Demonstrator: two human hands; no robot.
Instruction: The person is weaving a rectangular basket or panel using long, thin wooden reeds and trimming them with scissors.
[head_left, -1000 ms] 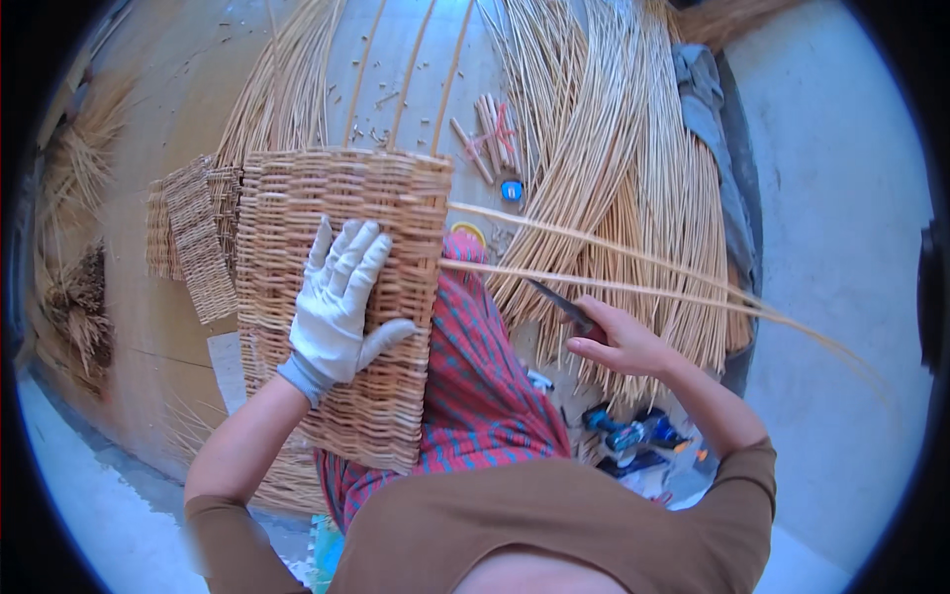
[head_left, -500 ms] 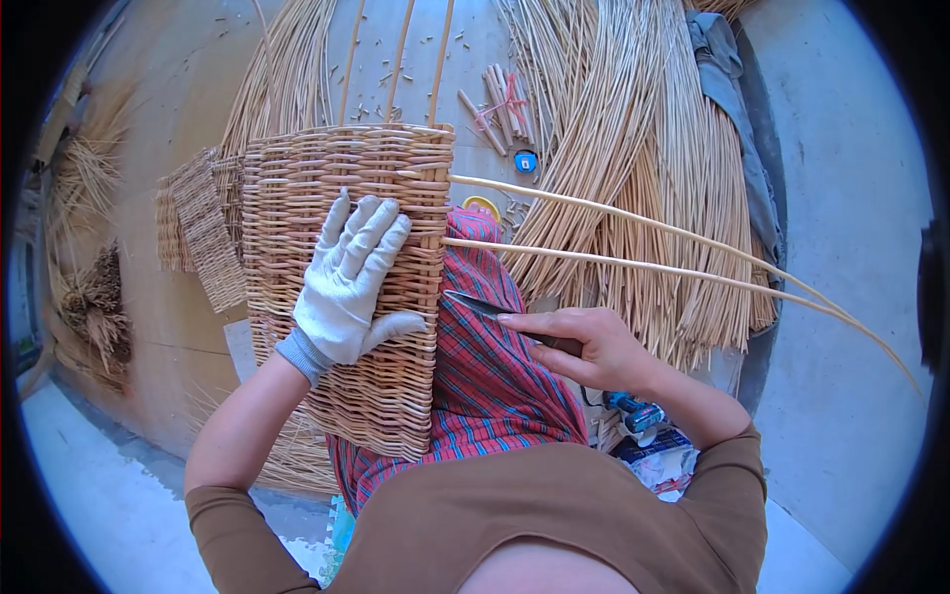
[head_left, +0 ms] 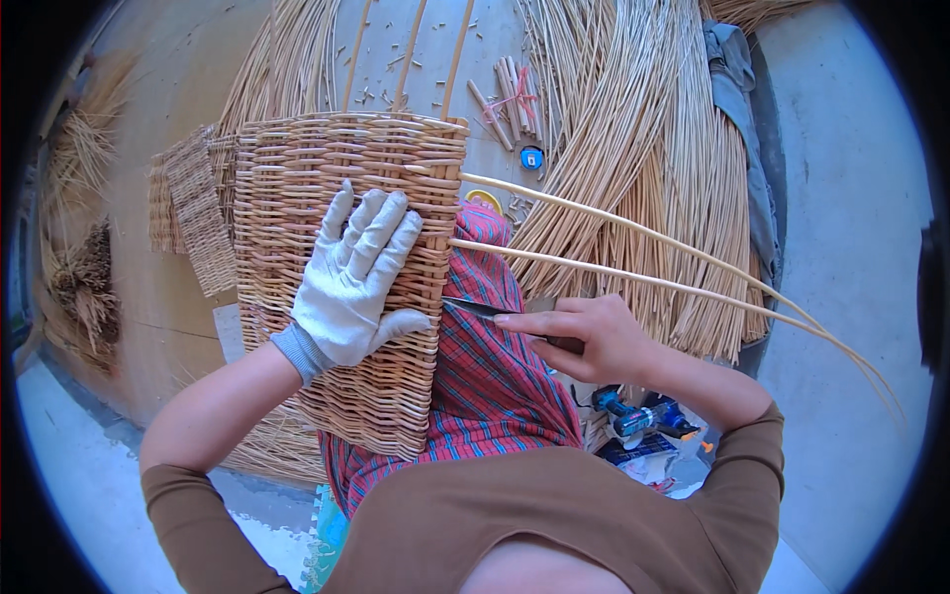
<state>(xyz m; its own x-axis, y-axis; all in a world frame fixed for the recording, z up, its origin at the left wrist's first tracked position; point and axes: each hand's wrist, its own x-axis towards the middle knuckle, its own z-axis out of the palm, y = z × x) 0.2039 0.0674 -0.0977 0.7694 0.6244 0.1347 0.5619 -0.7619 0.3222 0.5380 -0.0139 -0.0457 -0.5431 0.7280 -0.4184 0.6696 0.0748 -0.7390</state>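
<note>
You were in a weaving workshop, or a room used as one, with materials and tools spread over the floor [head_left: 492,49]. A thick spread of pale rods [head_left: 653,148] lay ahead of you to the right, a second bundle of rods [head_left: 287,69] lay farther left, and smaller woven pieces [head_left: 201,213] sat beside the large woven panel [head_left: 277,228] across your lap. Short offcuts [head_left: 368,96] littered the ground, near sticks [head_left: 512,97] bound with red string and what looked like a blue tape measure [head_left: 531,157]. A blue-green power tool [head_left: 633,418] lay by your right forearm, and your right hand [head_left: 599,337] held a knife [head_left: 477,308].
</note>
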